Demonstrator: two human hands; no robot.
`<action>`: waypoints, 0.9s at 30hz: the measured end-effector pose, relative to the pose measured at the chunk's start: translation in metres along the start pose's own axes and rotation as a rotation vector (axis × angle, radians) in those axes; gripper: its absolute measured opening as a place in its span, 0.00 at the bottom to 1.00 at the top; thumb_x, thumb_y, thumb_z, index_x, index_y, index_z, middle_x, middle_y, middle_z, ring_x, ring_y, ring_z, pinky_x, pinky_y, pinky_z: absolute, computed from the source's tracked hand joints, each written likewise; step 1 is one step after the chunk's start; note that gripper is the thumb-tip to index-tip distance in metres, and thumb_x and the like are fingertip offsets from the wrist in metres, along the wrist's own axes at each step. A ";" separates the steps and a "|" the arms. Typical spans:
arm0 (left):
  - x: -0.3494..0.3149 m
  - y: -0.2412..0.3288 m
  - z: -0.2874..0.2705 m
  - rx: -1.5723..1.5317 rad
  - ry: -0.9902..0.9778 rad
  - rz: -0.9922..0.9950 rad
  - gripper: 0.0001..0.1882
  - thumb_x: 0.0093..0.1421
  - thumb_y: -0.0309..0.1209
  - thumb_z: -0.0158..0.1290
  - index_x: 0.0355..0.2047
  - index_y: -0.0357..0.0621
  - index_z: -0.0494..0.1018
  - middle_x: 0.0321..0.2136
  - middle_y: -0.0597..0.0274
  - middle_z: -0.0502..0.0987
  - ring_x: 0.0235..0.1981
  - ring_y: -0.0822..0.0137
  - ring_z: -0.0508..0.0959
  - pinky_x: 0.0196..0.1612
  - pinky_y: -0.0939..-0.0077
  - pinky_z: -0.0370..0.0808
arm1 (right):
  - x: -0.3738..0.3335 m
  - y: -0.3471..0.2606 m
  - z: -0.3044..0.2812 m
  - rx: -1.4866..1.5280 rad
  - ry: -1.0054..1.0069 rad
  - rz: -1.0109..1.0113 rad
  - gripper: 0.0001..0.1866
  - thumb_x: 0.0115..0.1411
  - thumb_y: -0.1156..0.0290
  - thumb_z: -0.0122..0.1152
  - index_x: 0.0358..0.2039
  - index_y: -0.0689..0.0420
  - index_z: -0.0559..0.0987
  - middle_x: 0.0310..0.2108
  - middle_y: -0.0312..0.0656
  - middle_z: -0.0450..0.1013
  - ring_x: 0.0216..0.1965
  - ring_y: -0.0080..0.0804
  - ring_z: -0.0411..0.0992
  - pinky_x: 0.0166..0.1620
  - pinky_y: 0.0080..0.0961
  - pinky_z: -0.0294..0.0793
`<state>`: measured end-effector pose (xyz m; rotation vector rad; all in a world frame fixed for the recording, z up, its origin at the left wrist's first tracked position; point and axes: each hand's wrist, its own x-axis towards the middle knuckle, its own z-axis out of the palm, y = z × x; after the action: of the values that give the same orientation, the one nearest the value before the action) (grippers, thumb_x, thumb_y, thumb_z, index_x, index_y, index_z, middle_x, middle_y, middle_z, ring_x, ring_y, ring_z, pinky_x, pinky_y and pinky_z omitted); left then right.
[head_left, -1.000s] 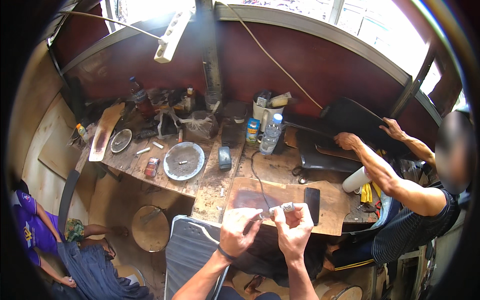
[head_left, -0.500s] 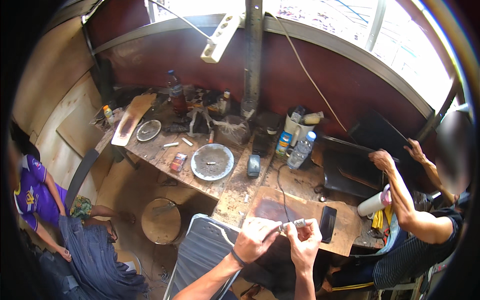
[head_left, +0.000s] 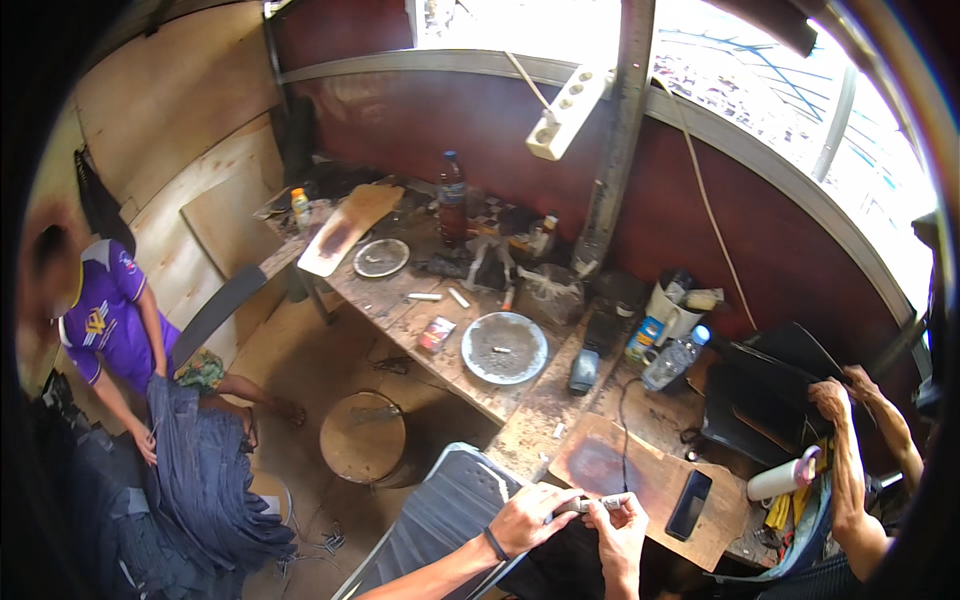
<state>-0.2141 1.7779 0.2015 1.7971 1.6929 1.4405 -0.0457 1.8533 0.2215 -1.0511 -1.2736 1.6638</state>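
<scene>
My left hand [head_left: 525, 520], with a dark band at its wrist, is closed on one end of a small grey cylindrical piece [head_left: 600, 503]. Fingers of my right hand [head_left: 620, 540] pinch its other end. What kind of piece it is, I cannot make out. A thin black cord [head_left: 624, 430] runs down to it across the table; whether they join is hidden. Just beyond my hands lies a brown board [head_left: 585, 450] with a dark stain. To the right, a black phone [head_left: 689, 505] rests on brown board. Dark ribbed sheeting in a light frame [head_left: 430, 515] is under my left forearm.
A grey-filled plate [head_left: 540, 365], a cigarette pack [head_left: 436, 334], a clear bottle [head_left: 676, 360] and a white tumbler [head_left: 782, 477] stand about the worktable. At right, a co-worker's hands [head_left: 832, 398] grip a black panel. Another person [head_left: 110, 310] holds dark cloth at left.
My view has swung left, so the table appears farther right. Both my hands keep hold of the grey piece. The co-worker's hands have come closer together on the black panel.
</scene>
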 end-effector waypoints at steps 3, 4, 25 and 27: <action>-0.013 -0.017 -0.006 0.055 0.012 -0.016 0.15 0.62 0.36 0.63 0.46 0.43 0.81 0.38 0.59 0.83 0.39 0.56 0.82 0.45 0.62 0.78 | 0.005 0.015 0.003 0.005 0.001 0.103 0.09 0.63 0.76 0.70 0.35 0.60 0.76 0.29 0.42 0.80 0.27 0.23 0.78 0.35 0.20 0.80; -0.017 -0.021 -0.006 0.066 0.014 0.005 0.13 0.61 0.32 0.65 0.46 0.44 0.82 0.37 0.59 0.82 0.39 0.55 0.82 0.45 0.63 0.79 | 0.004 0.021 0.006 0.041 -0.009 0.128 0.08 0.63 0.76 0.70 0.35 0.61 0.76 0.28 0.43 0.80 0.27 0.24 0.77 0.35 0.21 0.80; -0.115 -0.056 -0.027 0.562 -0.070 -0.477 0.50 0.60 0.72 0.49 0.75 0.59 0.55 0.75 0.42 0.48 0.77 0.43 0.46 0.70 0.21 0.37 | 0.312 0.124 -0.137 -0.179 0.539 0.111 0.10 0.69 0.72 0.60 0.46 0.61 0.71 0.30 0.47 0.76 0.23 0.32 0.75 0.19 0.26 0.73; -0.112 -0.055 -0.026 0.556 -0.057 -0.480 0.50 0.60 0.72 0.49 0.75 0.59 0.56 0.75 0.42 0.49 0.77 0.43 0.47 0.70 0.22 0.36 | 0.319 0.132 -0.141 -0.252 0.560 0.065 0.11 0.69 0.72 0.59 0.48 0.61 0.72 0.31 0.46 0.76 0.23 0.32 0.75 0.19 0.26 0.73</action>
<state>-0.2461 1.6845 0.1208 1.4682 2.4431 0.7576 -0.0407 2.1682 0.0224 -1.5881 -1.0899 1.1437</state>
